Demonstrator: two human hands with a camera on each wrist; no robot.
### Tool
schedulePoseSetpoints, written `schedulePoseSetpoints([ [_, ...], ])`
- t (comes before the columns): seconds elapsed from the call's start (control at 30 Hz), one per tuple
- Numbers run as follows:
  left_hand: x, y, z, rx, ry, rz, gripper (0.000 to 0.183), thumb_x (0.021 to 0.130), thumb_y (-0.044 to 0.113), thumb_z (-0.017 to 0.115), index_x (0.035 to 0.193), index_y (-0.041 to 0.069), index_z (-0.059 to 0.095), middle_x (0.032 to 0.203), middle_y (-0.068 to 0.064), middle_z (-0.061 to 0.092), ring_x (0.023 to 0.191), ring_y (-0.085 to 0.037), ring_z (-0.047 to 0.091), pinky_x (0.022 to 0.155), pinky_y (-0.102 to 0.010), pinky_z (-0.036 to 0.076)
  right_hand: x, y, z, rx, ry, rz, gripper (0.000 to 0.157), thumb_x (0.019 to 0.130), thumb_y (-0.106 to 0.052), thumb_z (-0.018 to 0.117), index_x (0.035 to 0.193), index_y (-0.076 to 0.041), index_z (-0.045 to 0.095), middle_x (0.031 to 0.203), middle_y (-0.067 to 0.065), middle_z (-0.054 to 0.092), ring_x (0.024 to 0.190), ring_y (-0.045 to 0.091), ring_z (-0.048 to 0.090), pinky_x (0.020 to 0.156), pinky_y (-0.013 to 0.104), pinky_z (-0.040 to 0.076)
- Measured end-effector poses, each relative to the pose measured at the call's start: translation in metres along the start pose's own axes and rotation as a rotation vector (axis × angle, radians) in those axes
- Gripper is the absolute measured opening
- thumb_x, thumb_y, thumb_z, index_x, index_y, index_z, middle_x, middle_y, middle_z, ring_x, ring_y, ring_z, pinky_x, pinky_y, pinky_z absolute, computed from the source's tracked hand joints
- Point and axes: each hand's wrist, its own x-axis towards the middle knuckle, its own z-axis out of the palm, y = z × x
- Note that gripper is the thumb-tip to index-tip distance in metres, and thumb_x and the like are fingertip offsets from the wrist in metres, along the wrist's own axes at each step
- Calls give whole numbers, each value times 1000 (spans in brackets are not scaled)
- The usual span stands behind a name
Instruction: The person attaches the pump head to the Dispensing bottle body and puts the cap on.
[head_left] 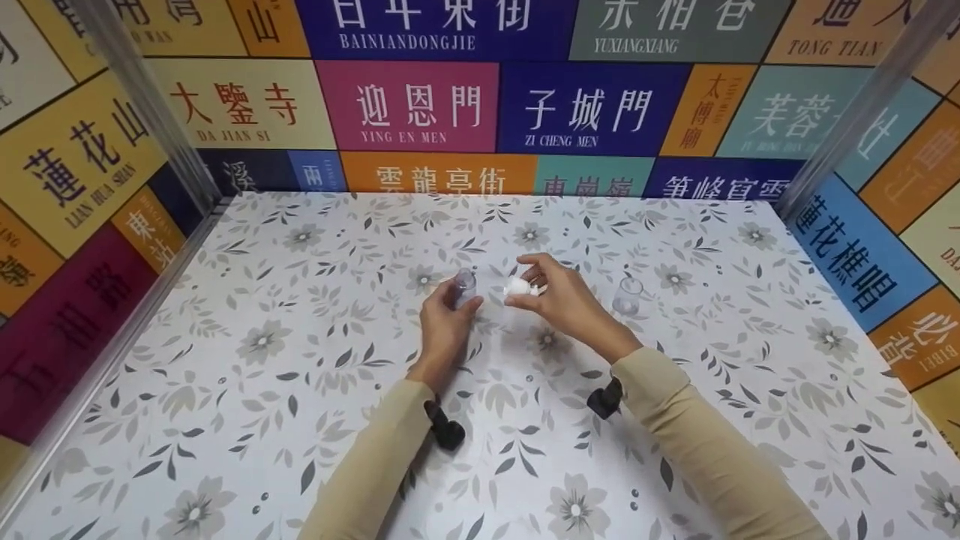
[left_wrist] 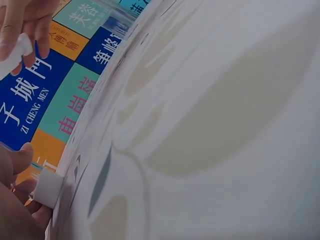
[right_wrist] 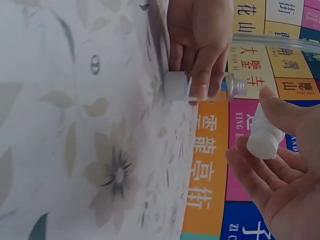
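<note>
In the head view my left hand (head_left: pixel 442 322) grips a small clear bottle (head_left: pixel 466 283) upright on the table, thumb on one side and fingers on the other. The right wrist view shows this bottle (right_wrist: pixel 220 86) with a white lower part and an uncovered threaded neck. To its right, my right hand (head_left: pixel 566 294) holds a small white nozzle-like top (head_left: pixel 517 287) between thumb and fingers, apart from the bottle. The top (right_wrist: pixel 265 137) looks tilted in the right wrist view; its exact kind is unclear. A transparent cup-shaped piece (head_left: pixel 628 297) stands right of my right hand.
A white tablecloth (head_left: pixel 262 420) with grey flowers and leaves covers the table. Panels with coloured sign prints (head_left: pixel 409 105) close off the back and both sides. Black straps with small cameras (head_left: pixel 448 433) sit on both wrists.
</note>
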Motion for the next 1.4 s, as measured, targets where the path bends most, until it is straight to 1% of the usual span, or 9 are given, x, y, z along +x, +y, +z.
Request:
schedulePoseSetpoints([
  [0.23,2,0,-2,66,-17,21,46,85,6,77,128,-4,64,128,-23,67,125,-32,63,110,-38,48,8,-14,7,36,96,-20,40,85,-32,79,114,-9,62,115,10,71,108,29,64,91,42,55],
  [0.5,3,-3,-2,93,-22,45,45,83,7,78,125,-4,66,122,-23,70,117,-32,67,105,-38,51,17,-23,19,65,209,-107,30,89,-28,74,113,-10,73,114,10,72,103,29,70,85,39,59],
  [0.63,3,-4,-2,73,-24,31,46,83,6,79,126,-2,67,122,-22,71,116,-30,67,104,-37,52,22,-30,25,93,242,-119,36,91,-22,73,123,-6,69,116,17,69,102,32,70,86,40,60],
  [0.73,4,-3,-2,67,-26,26,45,83,7,79,125,-1,67,121,-21,72,114,-28,68,103,-37,53,27,-34,29,151,252,-64,48,89,-19,75,131,-1,58,117,19,67,105,32,69,89,38,60],
  [0.9,4,-2,-3,64,-18,18,44,83,8,79,125,0,68,121,-20,72,112,-27,68,101,-37,54,31,-40,36,231,318,-17,48,84,-16,80,122,0,53,118,18,68,110,29,69,92,36,59],
  [1.0,4,-2,-3,63,-22,4,44,84,8,78,126,1,67,124,-19,70,115,-27,68,102,-36,54,34,-39,42,243,375,-66,42,83,-13,81,116,0,58,116,17,70,107,28,70,90,37,59],
  [1.1,4,-1,-4,68,-26,-7,45,85,9,78,128,1,66,126,-19,69,118,-27,67,103,-36,53,35,-38,46,255,400,-128,40,84,-13,80,119,-2,64,118,15,70,105,28,71,88,36,60],
  [1.23,4,-1,-4,61,-19,-25,44,85,9,77,127,1,67,125,-19,70,118,-28,67,103,-37,53,37,-36,53,274,384,-194,41,88,-12,76,127,-5,66,124,15,68,108,29,70,90,35,60],
  [1.4,5,-2,-4,45,-18,-31,40,84,9,78,123,1,70,123,-19,71,114,-25,67,102,-37,53,40,-35,60,269,373,-257,39,91,-7,71,129,-3,66,121,18,67,111,31,68,93,33,59],
])
